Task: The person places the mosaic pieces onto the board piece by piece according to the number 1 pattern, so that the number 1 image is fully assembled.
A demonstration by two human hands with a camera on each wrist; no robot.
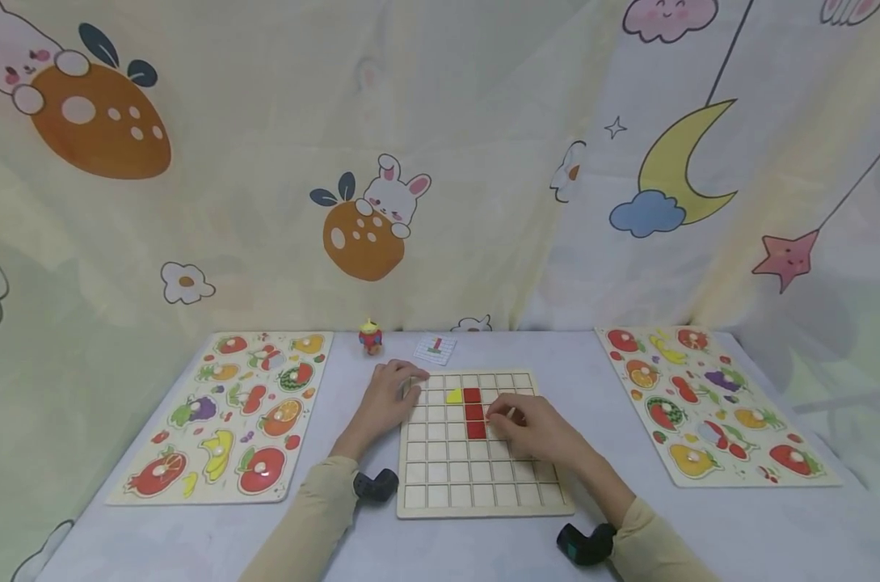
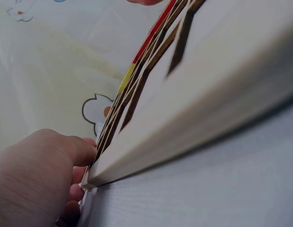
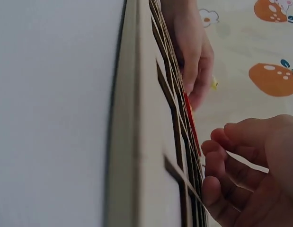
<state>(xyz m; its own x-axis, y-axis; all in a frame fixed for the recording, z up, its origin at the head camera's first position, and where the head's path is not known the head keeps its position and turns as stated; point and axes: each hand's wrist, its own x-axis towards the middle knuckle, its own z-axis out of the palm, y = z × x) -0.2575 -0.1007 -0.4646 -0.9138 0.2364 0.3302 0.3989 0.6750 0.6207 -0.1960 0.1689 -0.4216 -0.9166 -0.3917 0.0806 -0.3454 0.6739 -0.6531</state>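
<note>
Here, left hand (image 1: 385,402) resting on grid board (image 1: 483,485), right hand (image 1: 537,428) fingers curled beside red tiles (image 1: 474,412)

Card (image 1: 435,349) print too small; board (image 2: 193,94) blurred close-up.
</note>
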